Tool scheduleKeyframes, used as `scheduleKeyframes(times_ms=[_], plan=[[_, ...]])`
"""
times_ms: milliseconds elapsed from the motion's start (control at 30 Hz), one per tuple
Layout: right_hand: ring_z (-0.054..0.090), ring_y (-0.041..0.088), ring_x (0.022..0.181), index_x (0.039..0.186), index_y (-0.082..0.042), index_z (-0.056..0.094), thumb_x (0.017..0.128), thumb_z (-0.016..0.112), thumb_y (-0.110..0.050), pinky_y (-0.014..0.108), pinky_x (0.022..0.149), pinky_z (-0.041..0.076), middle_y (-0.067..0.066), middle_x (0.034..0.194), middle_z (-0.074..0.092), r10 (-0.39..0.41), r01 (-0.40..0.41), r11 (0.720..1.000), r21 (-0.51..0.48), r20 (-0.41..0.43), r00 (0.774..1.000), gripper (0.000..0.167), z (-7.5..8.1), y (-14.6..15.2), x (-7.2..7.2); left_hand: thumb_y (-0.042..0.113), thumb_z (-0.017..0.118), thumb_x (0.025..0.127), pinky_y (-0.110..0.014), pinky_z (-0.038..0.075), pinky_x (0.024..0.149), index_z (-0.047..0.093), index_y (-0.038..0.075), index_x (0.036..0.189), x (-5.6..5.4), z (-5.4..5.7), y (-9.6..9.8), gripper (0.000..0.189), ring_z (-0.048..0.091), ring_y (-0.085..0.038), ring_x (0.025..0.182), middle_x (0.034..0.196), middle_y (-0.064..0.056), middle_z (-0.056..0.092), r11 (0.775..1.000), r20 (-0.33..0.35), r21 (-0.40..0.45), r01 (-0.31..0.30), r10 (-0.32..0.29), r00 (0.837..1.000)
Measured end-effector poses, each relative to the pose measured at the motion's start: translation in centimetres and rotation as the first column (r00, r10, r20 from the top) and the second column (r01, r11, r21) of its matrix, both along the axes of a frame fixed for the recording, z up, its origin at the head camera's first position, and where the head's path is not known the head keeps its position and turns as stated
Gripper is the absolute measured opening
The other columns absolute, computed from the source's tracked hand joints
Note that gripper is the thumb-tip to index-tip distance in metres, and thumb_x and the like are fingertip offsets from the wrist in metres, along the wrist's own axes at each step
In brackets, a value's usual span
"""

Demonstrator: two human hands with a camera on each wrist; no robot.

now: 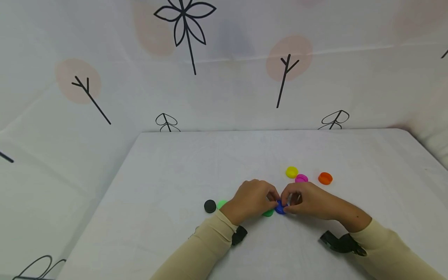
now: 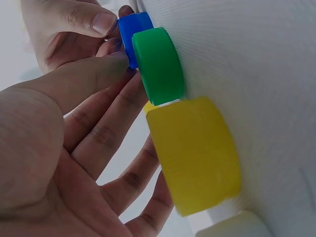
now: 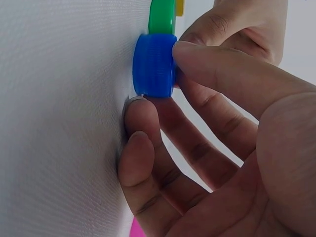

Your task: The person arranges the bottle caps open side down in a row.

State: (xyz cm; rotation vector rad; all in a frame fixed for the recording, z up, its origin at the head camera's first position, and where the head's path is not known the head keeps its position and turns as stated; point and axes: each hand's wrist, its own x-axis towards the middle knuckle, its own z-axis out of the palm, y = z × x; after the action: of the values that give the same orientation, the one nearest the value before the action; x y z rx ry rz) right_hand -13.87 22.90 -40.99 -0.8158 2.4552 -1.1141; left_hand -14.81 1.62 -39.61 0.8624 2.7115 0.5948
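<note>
A blue bottle cap [image 1: 280,209] lies on the white table between both hands. My right hand [image 1: 313,200] pinches it, the thumb on its top edge in the right wrist view and the other fingers curled around the side. From the other side my left hand [image 1: 250,200] also pinches it, thumb tip at its edge. Right beside it is a green cap [image 2: 159,66], partly under the left hand in the head view. A yellow cap [image 2: 195,155] follows in the row, hidden from the head view by the left hand.
At the row's left end are a light green cap [image 1: 221,203] and a black cap [image 1: 210,206]. Beyond the right hand lie a yellow cap [image 1: 292,172], a pink cap [image 1: 301,178] and an orange cap [image 1: 325,178]. A patterned white cloth [image 1: 227,89] hangs behind the table.
</note>
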Motion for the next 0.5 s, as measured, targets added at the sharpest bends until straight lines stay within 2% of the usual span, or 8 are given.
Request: scheduleKeyframes(times_ms=[500], plan=[[0.06, 0.007, 0.074, 0.094, -0.02, 0.068, 0.086, 0.079, -0.021, 0.022, 0.066, 0.052, -0.008, 0.082, 0.065, -0.008, 0.007, 0.999, 0.036, 0.027, 1.0, 0.013, 0.24, -0.12, 0.02, 0.028, 0.076, 0.09, -0.018, 0.045, 0.079, 0.079, 0.026, 0.099, 0.02, -0.09, -0.06, 0.01, 0.062, 0.007, 0.085, 0.087, 0.018, 0.075, 1.0, 0.009, 0.003, 0.002, -0.002, 1.0]])
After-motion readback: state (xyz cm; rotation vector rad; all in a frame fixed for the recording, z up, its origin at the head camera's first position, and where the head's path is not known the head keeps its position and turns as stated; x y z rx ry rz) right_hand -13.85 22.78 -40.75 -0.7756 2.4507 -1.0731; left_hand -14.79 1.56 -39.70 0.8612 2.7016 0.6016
